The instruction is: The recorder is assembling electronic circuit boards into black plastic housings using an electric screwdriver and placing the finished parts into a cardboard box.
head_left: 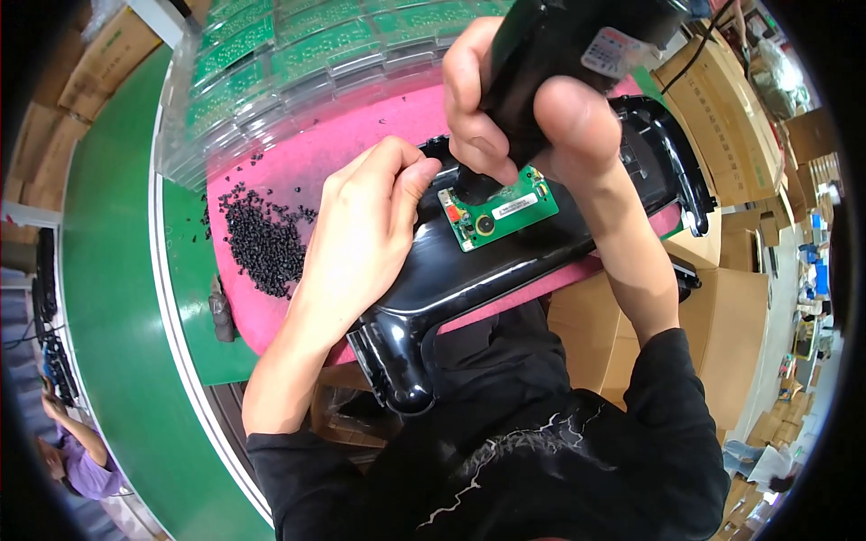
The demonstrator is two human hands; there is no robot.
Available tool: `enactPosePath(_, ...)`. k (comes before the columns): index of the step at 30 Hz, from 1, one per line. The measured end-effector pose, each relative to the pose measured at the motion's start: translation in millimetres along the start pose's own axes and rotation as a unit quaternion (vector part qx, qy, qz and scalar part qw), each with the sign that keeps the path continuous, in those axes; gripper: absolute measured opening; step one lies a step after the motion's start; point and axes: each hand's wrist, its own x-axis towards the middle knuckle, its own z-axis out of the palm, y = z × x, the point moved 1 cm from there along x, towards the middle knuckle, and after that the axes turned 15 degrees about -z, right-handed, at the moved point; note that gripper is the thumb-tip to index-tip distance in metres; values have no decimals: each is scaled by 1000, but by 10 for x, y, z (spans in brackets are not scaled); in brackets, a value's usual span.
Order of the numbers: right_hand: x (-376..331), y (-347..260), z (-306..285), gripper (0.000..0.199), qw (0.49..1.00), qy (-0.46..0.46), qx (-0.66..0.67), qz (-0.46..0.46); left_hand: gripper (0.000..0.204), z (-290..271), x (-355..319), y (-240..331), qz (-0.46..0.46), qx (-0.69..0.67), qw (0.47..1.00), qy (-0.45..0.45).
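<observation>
My right hand (582, 131) is wrapped round a black handheld power screwdriver (550, 54), held tilted with its nose down at a green circuit board (492, 227). The exact contact of the tip is hidden behind my fingers. The board lies in a glossy black plastic housing (505, 275) with curved arms at both ends. Beside the board's left end, my left hand (365, 221) is closed in a pinch, thumb against forefinger, at the housing's far edge. Whatever it pinches is too small or hidden to name. A pile of small black screws (262, 239) lies left of that hand.
A pink mat (338, 131) covers part of the green table (122, 270). Clear plastic trays of green boards (298, 45) stand at the back. Cardboard boxes (722, 117) flank the right side, with an open carton (586, 325) below. Another person (86, 464) is at far left.
</observation>
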Motion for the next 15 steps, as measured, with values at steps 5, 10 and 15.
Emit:
enactPosePath(5,44,-47,81,23,997,75,19,1,16,-8,1,5,6,13,1000,8)
enactPosePath(10,-176,-190,151,53,979,203,-11,-22,15,-7,-20,1,11,-3,1000,-12)
enactPosePath(15,-306,-409,95,52,938,299,125,-124,14,3,-33,7,23,-51,995,-85)
